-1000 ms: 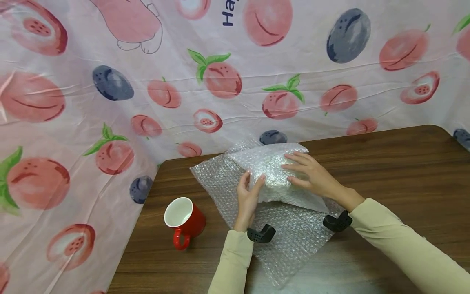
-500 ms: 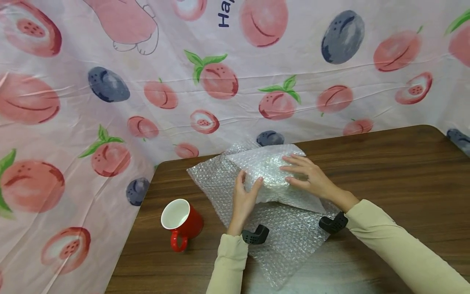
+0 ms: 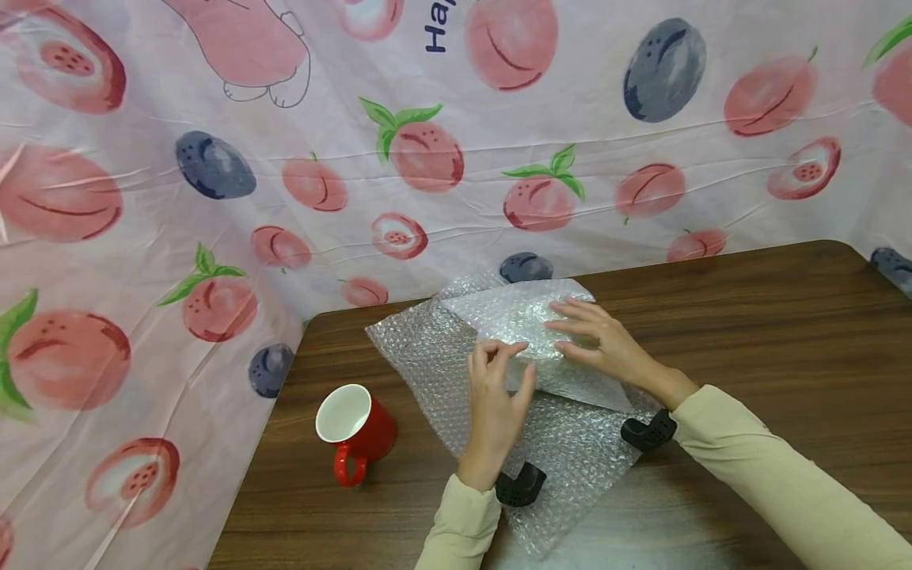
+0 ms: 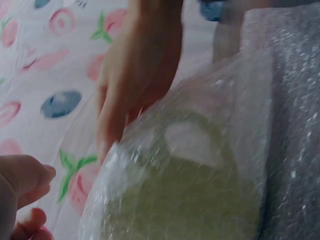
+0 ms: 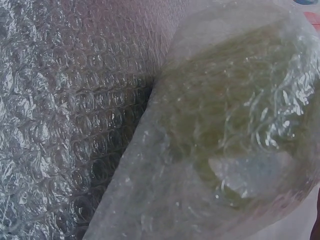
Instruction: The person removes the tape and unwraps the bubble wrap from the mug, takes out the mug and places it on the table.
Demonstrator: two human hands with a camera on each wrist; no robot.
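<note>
Right hand (image 3: pixel 602 348): fingers straight and spread, pressing flat on top of the wrapped bundle (image 3: pixel 530 332), pinning the folded flap. Left hand (image 3: pixel 499 392): at the bundle's near left end, fingers loosely curled, tips about the edge of the wrap; whether it pinches the film or only touches it, cannot tell from the head view.

Change: half a second ago the left hand lay against the bundle's left side with thumb and fingers up along it; now it has drawn back toward the body and turned, fingers crooked at the flap's edge. Right hand has not shifted. Judged: one hand anchors the fold while the other regrips the loose end.

Bundle sits at the far middle of the bubble wrap sheet (image 3: pixel 563 467), which lies spread on the bench (image 3: pixel 784 332). Wrist views show a pale yellowish thing (image 5: pixel 235 115) through the film, with a handle-like loop (image 4: pixel 192 140) at its end; likely a cup, not certain.

Red mug (image 3: pixel 356 431), white inside, stands upright on the bench left of the sheet, well apart from the hands, handle toward the person.

Bench is dark wood grain. Behind and to the left hangs a pink cloth (image 3: pixel 214 198) printed with peaches and plums.
</note>
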